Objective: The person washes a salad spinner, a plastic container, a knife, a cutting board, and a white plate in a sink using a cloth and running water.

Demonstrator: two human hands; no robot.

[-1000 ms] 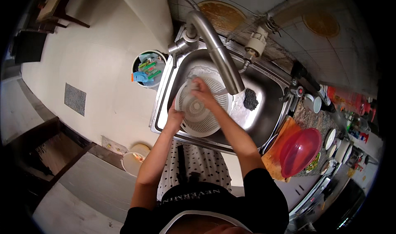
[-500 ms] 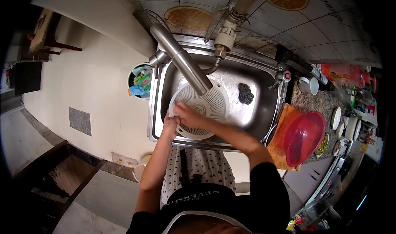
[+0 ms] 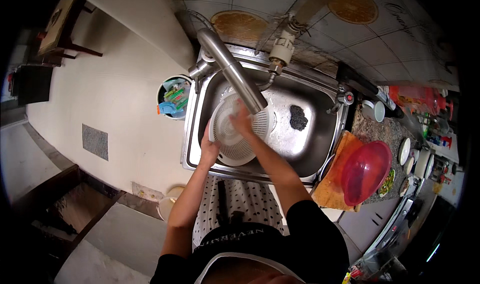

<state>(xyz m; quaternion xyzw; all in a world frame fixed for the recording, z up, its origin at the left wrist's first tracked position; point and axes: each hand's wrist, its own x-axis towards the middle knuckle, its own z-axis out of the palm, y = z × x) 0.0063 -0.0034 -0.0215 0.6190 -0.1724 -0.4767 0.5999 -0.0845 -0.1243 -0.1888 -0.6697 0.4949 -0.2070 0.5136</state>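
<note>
White colander (image 3: 237,151): left fingers (image 3: 208,140) clamp its rim; right fingers (image 3: 241,116) blurred, state unclear; sink edge (image 3: 190,134) near, scrubber (image 3: 298,118) well apart.

Pink basin (image 3: 368,171), orange board (image 3: 331,186)

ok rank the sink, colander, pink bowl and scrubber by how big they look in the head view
1. Sink
2. Colander, partly covered by the right hand
3. Pink bowl
4. Scrubber
</note>
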